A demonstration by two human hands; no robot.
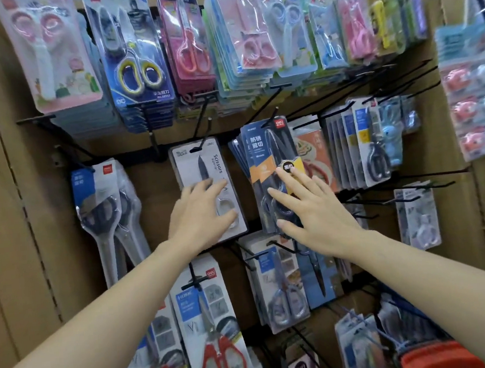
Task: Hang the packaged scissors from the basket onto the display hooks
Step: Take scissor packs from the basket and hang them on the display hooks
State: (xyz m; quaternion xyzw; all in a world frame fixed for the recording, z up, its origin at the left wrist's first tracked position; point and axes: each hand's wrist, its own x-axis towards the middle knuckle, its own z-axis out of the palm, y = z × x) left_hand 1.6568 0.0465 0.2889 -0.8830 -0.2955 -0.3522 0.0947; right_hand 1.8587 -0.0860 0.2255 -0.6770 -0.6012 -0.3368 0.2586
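A grey-white scissors pack (202, 169) hangs on a black hook in the middle row. My left hand (200, 217) lies flat on its lower half with fingers spread. To its right hangs a stack of dark blue scissors packs (268, 152) with an orange band, tilted left. My right hand (310, 207) presses on the front pack with straight, spread fingers. Neither hand grips anything. An orange basket (438, 357) shows at the bottom right corner.
The brown display board carries many black hooks. Pink and blue scissors packs (136, 61) fill the top row. Red-handled scissors packs (214, 342) and a grey-handled pack (283, 294) hang below. Bare hooks (428, 179) jut out at the right.
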